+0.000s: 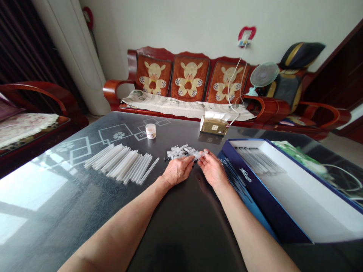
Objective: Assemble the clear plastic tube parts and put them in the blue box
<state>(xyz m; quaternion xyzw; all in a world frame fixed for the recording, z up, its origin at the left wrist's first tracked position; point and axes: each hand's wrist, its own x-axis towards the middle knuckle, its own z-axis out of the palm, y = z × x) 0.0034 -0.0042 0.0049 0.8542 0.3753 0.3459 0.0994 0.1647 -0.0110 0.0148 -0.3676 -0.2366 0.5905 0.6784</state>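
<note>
My left hand (178, 170) and my right hand (212, 169) rest on the dark glass tabletop (181, 211), palms down, with their fingertips nearly meeting. Both reach the right end of a small heap of short white plastic pieces (180, 152). A piece or two lies at the fingertips, but I cannot tell whether either hand grips one. To the left lies a fanned row of long translucent white tubes (120, 163). More such tubes (258, 160) lie inside an open box with a blue rim and white interior (249, 185), just right of my right hand.
Behind the heap stand a small pink-lidded jar (151, 131) and a tissue box (214, 124). A white cable (234, 90) runs down from a wall socket behind the table. Beyond the table's far edge are a wooden sofa with bear-pattern cushions (190, 79) and a small fan (264, 74).
</note>
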